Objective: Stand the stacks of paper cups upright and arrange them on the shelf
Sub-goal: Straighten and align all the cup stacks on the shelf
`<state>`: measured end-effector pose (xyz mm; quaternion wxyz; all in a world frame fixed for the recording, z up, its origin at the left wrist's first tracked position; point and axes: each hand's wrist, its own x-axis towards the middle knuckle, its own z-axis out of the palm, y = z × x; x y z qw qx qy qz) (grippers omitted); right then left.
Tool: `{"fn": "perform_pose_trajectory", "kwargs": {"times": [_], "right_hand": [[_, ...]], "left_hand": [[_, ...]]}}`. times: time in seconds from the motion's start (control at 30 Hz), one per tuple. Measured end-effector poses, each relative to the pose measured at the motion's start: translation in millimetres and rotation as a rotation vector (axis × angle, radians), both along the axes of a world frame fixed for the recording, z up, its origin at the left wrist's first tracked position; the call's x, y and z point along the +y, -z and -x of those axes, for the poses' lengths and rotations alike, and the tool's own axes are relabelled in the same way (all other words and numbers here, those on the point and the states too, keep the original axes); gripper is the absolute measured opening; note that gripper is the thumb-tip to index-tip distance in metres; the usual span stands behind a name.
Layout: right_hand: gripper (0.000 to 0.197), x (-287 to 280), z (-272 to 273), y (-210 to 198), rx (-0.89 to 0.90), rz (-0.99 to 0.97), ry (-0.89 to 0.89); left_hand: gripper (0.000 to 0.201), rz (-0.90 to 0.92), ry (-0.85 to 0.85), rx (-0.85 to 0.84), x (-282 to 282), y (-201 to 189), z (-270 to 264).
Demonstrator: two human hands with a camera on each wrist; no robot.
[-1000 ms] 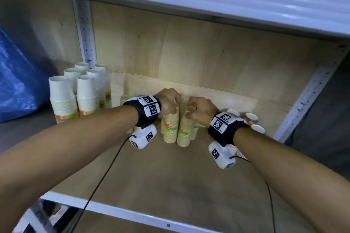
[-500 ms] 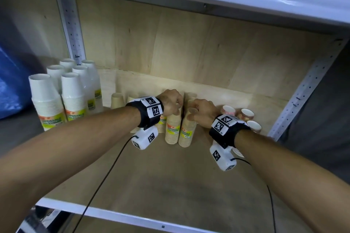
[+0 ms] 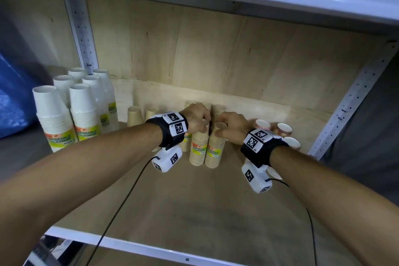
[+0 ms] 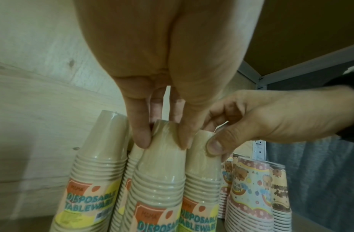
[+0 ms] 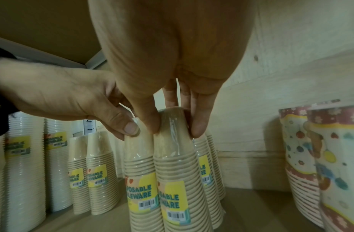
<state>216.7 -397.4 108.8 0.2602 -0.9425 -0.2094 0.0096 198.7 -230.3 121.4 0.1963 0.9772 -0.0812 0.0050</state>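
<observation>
Already most of the work looks done: a cluster of white cup stacks (image 3: 71, 110) stands upright at about nine o'clock on the shelf (image 3: 216, 211), more tan stacks (image 3: 134, 115) stand just behind the hands toward the back wall, and the patterned cup stacks (image 3: 284, 129) stand at about three o'clock. Nothing lies on its side that I can make out, so what is left seems to be settling the two tan stacks in the middle into line. The left hand (image 3: 195, 117) pinches the top of one tan stack (image 3: 199, 147), thumb on one side of the topmost cup and fingertips (image 4: 141, 138) on the other, curled only as wide as that narrow cup bottom. The right hand (image 3: 232, 127) does the same on the neighbouring tan stack (image 3: 216, 149), its fingertips (image 5: 197, 127) clamped round the wrapped top. Both stacks stand with their wide rims down on the wood, touching each other and leaning slightly together at the top. I would judge they need only a small nudge before the hands let go.
</observation>
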Motion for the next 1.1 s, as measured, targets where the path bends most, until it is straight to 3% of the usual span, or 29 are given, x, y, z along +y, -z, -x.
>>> {"fn": "perform_pose_trajectory", "kwargs": {"times": [0.27, 0.7, 0.93, 1.1], "right_hand": [[0.037, -1, 3, -14, -0.006, -0.023, 0.009], [0.035, 58, 6, -56, -0.149, -0.021, -0.053], [0.037, 113, 11, -53, -0.115, -0.045, -0.119], [0.049, 143, 13, -42, -0.103, 0.034, -0.157]], "left_hand": [[0.036, 0.065, -0.015, -0.025, 6, -5, 3], [0.042, 0.095, -0.242, -0.101, 74, -52, 19], [0.041, 0.188, -0.422, -0.159, 118, -46, 33], [0.062, 0.156, -0.513, -0.172, 134, -28, 36]]}}
